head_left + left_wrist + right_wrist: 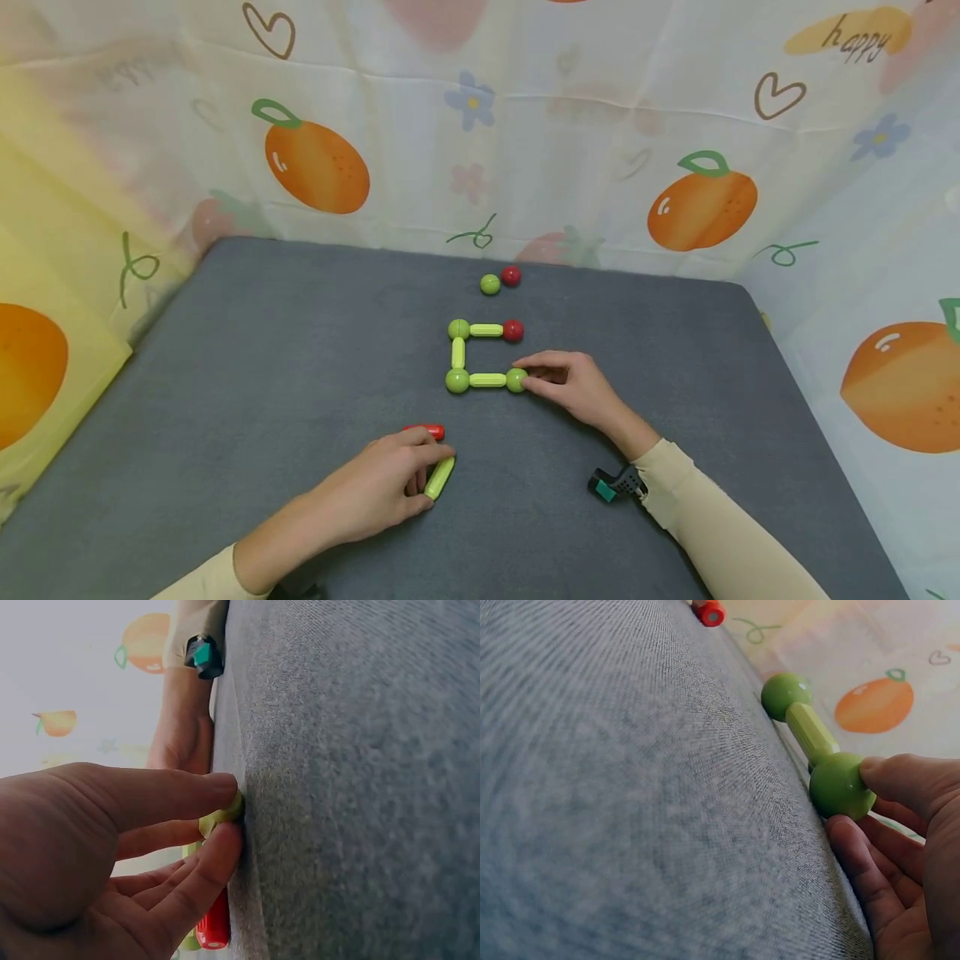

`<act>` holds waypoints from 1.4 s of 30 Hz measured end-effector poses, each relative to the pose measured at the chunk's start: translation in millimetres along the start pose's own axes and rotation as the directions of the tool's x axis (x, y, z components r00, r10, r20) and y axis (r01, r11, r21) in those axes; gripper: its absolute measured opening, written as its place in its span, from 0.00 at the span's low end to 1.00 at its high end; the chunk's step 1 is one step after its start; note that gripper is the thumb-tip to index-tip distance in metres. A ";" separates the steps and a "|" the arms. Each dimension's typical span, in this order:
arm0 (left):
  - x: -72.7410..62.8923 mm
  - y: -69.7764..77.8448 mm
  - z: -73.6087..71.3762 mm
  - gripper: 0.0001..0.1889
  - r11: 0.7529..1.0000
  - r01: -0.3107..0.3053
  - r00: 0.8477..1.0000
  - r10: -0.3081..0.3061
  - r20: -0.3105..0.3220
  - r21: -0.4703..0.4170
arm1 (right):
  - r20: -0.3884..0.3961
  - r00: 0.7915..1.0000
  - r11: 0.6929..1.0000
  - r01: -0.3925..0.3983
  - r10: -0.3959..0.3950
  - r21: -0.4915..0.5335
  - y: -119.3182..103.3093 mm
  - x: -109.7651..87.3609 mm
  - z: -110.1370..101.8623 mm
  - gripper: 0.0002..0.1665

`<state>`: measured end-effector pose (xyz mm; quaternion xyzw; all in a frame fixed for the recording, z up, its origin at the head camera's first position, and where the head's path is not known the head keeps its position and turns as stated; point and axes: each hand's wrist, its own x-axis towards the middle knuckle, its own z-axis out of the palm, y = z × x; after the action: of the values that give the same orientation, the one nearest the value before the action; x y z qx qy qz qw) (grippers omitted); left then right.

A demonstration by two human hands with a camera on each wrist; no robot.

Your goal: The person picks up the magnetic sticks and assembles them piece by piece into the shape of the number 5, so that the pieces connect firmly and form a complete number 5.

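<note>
My left hand (375, 483) pinches a yellow-green rod (439, 479) between thumb and fingers, low over the tabletop. In the left wrist view the fingers cover much of that rod (232, 808). Just beyond this hand lies a red rod (433, 431), partly hidden by it. My right hand (573, 387) holds a green ball (515, 381) with thumb and fingertips. This ball (840, 785) ends a three-sided shape of yellow-green rods (487, 381) and balls. Two more green balls form its left corners, and a red ball (513, 331) ends its far side.
A loose green ball (490, 284) and a loose red ball (511, 276) lie near the far edge of the grey table (300, 333). A fruit-print curtain (525, 150) hangs behind it. A dark wrist device (617, 483) sits at my right cuff.
</note>
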<state>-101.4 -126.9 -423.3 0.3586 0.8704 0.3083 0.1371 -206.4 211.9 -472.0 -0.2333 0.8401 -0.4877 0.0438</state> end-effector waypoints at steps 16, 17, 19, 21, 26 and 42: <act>41.5 6.2 25.7 0.22 0.992 -0.031 0.985 0.009 -0.172 -0.126 | 0.003 1.000 1.000 0.009 -0.009 0.006 -1.0 1.7 0.0 0.14; 46.2 6.7 26.6 0.22 0.992 -0.024 0.983 0.002 -0.181 -0.122 | 0.004 1.000 1.000 0.009 -0.009 0.006 -1.1 2.1 -0.1 0.14; 56.7 8.0 27.6 0.21 0.992 -0.005 0.981 -0.019 -0.195 -0.125 | 0.004 1.000 1.000 0.011 -0.011 0.007 -0.9 2.4 -0.4 0.14; 67.8 9.8 28.1 0.19 0.992 0.017 0.977 -0.042 -0.210 -0.122 | 0.005 1.000 1.000 0.013 -0.013 0.012 -0.9 2.6 -0.8 0.15; 90.6 14.3 31.4 0.18 0.993 0.050 0.969 -0.074 -0.235 -0.107 | 0.004 1.000 1.000 0.007 -0.007 0.024 -1.8 1.0 -0.5 0.15; 117.1 17.9 36.6 0.17 0.996 0.076 0.956 -0.063 -0.285 0.034 | 0.000 1.000 0.999 0.022 -0.022 0.048 0.2 0.4 1.1 0.15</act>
<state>-157.5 -17.9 -442.3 0.2827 0.8999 0.3319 0.0135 -206.5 211.0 -472.6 -0.2416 0.8254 -0.5083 0.0443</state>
